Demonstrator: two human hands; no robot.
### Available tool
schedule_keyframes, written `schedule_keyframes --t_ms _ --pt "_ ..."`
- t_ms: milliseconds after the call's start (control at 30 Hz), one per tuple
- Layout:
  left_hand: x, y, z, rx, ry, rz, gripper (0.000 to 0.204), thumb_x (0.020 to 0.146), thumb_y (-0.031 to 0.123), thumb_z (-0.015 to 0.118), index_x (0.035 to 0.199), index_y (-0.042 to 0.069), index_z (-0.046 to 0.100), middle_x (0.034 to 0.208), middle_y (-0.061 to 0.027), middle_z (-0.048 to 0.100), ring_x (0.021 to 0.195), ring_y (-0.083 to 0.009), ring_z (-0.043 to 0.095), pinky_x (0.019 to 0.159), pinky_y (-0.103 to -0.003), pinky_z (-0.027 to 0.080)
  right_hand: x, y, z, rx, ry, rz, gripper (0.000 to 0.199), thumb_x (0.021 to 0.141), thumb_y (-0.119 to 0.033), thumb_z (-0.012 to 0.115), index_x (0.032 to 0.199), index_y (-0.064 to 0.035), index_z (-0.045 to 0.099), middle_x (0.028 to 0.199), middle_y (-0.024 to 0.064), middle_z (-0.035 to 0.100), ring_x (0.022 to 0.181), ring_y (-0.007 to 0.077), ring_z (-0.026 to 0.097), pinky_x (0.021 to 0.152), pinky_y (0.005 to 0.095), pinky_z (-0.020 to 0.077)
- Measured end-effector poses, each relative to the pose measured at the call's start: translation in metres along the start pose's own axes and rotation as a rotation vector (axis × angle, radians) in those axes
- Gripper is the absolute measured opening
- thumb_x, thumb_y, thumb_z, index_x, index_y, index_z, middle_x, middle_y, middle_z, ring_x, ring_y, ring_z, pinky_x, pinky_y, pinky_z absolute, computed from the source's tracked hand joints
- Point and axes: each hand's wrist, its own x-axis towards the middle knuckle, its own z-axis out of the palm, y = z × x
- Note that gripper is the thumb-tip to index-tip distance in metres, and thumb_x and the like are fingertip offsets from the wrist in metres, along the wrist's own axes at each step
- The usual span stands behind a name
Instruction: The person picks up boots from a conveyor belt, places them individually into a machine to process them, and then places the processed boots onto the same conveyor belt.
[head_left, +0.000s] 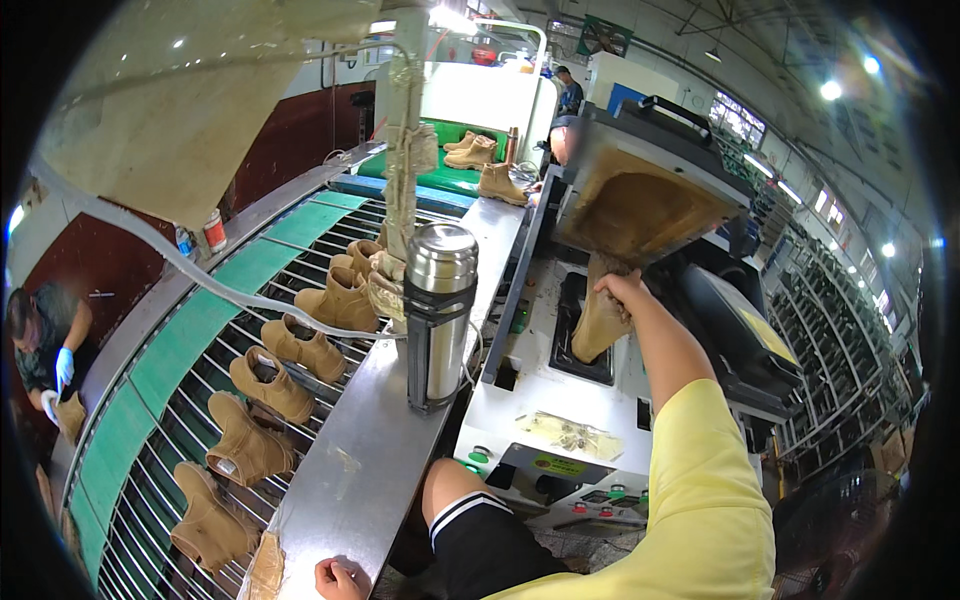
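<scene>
Right hand (622, 290) grips tan boot (598, 325) (under press); left hand (338, 580) fisted, well apart.

Shoe factory — tan boots (272, 383) on roller conveyor (170, 450), press machine (640, 190), high strip-lit hall.

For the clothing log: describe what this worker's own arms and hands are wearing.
Both hands are bare, without gloves. The right hand leads back along a bare forearm to a loose, short yellow sleeve covering the upper arm. The left hand shows only at the lower edge; no ring, watch or sleeve can be seen there.
</scene>
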Motion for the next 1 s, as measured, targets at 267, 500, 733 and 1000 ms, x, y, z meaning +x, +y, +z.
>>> schedule_keyframes --t_ms 267,500,733,1000 --pt "-0.009 0.015 0.009 0.201 0.062 0.332 0.005 0.088 0.003 0.049 0.085 0.000 0.051 0.067 -0.0033 0.053 0.053 -0.0089 0.046 0.052 -0.023 0.038 -0.045 -0.005 0.051 -0.308 -0.070 -0.004 0.114 0.059 -0.038 0.075 0.145 0.0059 0.013 0.142 0.0279 0.038 0.121 0.0373 0.051 0.099 0.0420 0.0436" --pt "-0.019 0.030 0.038 0.457 0.113 0.318 0.009 0.084 0.004 0.049 0.084 -0.002 0.056 0.077 -0.0071 0.059 0.068 -0.0135 0.054 0.063 -0.026 0.045 -0.101 0.038 0.028 -0.369 -0.019 -0.227 0.069 0.088 -0.053 0.046 0.144 -0.0163 0.031 0.135 0.0208 0.047 0.125 0.0362 0.046 0.100 0.0461 0.0410" --pt "-0.064 0.024 0.174 0.258 -0.342 -0.188 0.049 0.095 0.036 0.048 0.130 0.002 0.050 0.128 -0.0132 0.053 0.122 -0.0252 0.047 0.103 -0.039 0.035 -0.148 0.183 -0.047 -0.234 0.289 -0.558 0.062 0.078 -0.028 0.068 0.132 -0.0116 0.044 0.120 0.0154 0.055 0.112 0.0349 0.052 0.094 0.0451 0.0426" --pt "-0.046 0.016 0.295 -0.253 -0.669 -0.611 0.064 0.098 0.042 0.031 0.139 -0.007 0.031 0.145 -0.0149 0.035 0.133 -0.0289 0.033 0.106 -0.040 0.030 -0.094 0.290 -0.148 -0.235 0.574 -0.294 0.074 0.068 -0.025 0.074 0.133 -0.0128 0.040 0.120 0.0210 0.051 0.113 0.0432 0.047 0.096 0.0499 0.0393"
